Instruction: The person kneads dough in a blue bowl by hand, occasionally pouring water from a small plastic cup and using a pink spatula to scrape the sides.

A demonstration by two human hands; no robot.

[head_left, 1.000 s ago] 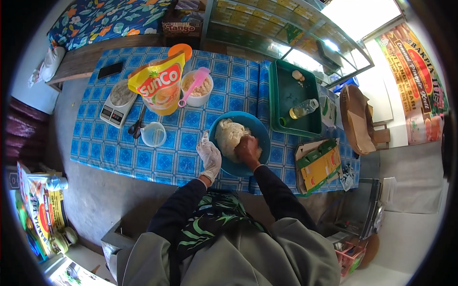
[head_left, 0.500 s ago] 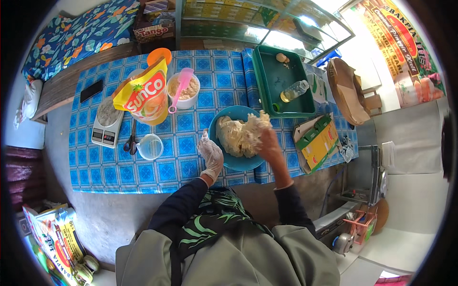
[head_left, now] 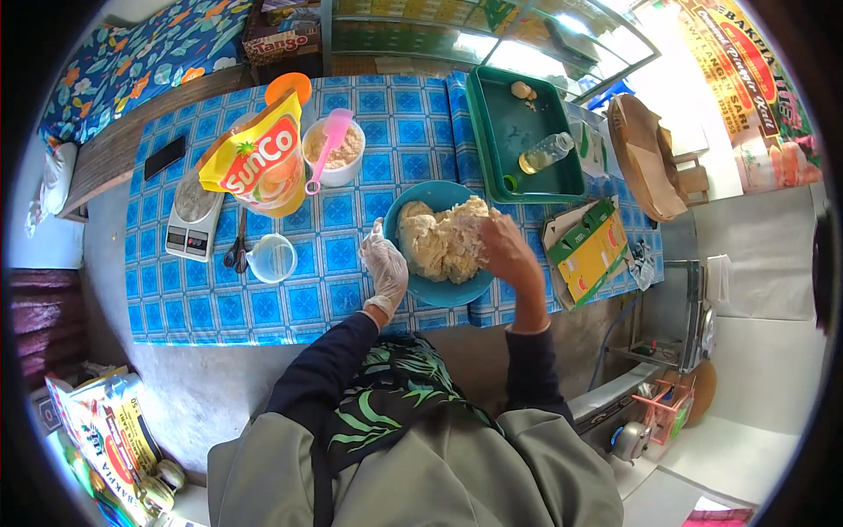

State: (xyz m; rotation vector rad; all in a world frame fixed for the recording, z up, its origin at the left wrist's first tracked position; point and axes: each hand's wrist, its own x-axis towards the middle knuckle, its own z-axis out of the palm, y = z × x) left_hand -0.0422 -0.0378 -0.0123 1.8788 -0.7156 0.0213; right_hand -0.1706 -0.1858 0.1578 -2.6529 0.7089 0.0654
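Observation:
A blue bowl [head_left: 443,295] stands near the table's front edge with a large lump of pale, rough dough [head_left: 439,241] in it. My left hand [head_left: 385,268], in a clear plastic glove, grips the bowl's left rim. On the other side my right hand [head_left: 507,249] is closed on the right part of the dough; its fingertips are partly hidden by dough and by the hand itself. Left of the bowl are a clear measuring cup [head_left: 274,258], black-handled scissors [head_left: 236,253] and a white tub [head_left: 339,173] of crumbly pale stuff with a pink spoon [head_left: 332,140] across it.
A yellow-and-red oil pouch [head_left: 260,162], a kitchen scale [head_left: 191,239] and a phone [head_left: 165,158] lie to the left. Behind the bowl on the right is a green tray [head_left: 518,198] holding a small bottle [head_left: 546,153]. A flattened yellow-green carton [head_left: 587,255] lies right of my right hand.
My right hand has come down with the raised dough, pressing it toward the lump in the bowl. My left hand stays at the rim. The whole view has shifted slightly.

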